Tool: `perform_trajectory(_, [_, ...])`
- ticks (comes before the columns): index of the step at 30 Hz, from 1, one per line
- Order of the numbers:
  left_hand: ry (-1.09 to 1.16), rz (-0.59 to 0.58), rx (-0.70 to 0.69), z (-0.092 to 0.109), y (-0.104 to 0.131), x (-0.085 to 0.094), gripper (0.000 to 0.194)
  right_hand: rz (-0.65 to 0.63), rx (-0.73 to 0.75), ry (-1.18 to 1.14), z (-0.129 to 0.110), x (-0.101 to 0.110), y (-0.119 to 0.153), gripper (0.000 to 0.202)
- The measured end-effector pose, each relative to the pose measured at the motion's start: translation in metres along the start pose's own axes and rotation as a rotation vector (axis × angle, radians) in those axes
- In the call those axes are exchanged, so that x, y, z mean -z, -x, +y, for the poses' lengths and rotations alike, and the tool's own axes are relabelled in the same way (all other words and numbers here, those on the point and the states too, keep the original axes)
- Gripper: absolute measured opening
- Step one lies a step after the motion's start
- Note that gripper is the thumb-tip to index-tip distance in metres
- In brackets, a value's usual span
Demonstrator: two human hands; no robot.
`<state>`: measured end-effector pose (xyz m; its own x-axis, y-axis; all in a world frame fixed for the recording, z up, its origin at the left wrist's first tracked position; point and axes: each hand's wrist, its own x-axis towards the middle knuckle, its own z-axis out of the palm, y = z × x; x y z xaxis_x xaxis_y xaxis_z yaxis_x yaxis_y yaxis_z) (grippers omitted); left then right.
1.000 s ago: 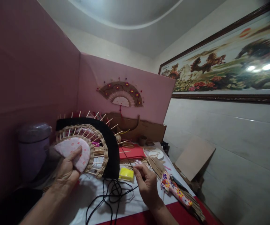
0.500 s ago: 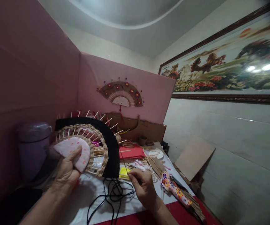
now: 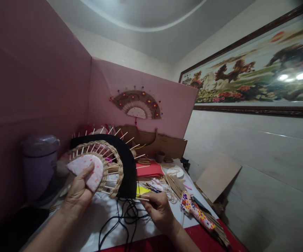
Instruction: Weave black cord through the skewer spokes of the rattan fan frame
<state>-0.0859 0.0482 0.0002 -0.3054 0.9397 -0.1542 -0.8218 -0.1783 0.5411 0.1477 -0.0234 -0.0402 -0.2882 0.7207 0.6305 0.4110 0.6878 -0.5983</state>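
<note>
My left hand (image 3: pixel 79 190) grips a handmade fan by its white semicircular base with pink dots (image 3: pixel 93 166), thumb on top. Braided straw bands and a wide black band (image 3: pixel 127 164) curve around that base. Thin wooden sticks (image 3: pixel 129 140) poke out past the black outer edge. At the fan's lower right corner, my right hand (image 3: pixel 159 208) is closed in a pinch on a black cord, close to the lowest stick ends. The cord's loose loops (image 3: pixel 130 213) hang and lie below the fan. The fingertips are partly hidden.
A flowered glue gun (image 3: pixel 195 211) lies on the right of the table, near red paper (image 3: pixel 150 168), loose sticks and a small brown pot (image 3: pixel 160 156). A finished fan (image 3: pixel 137 105) hangs on the pink panel. A lidded bin (image 3: pixel 39 168) stands at left.
The fan has shifted slightly right. My right hand has come up against its lower right stick ends, and the cord that was stretched down to my fingers now runs beside the edge.
</note>
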Motion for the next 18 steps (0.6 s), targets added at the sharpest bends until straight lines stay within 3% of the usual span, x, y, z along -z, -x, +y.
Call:
perform_trajectory(10, [0.013,-0.003,-0.024,0.009,0.006,-0.007,0.019,0.149,0.047,0.049,0.002,0.002,0.003,0.014])
perform_trajectory(18, [0.012,-0.018,-0.040,0.010,0.002,-0.001,0.021,0.241,0.159,0.219,0.000,0.004,0.006,0.012])
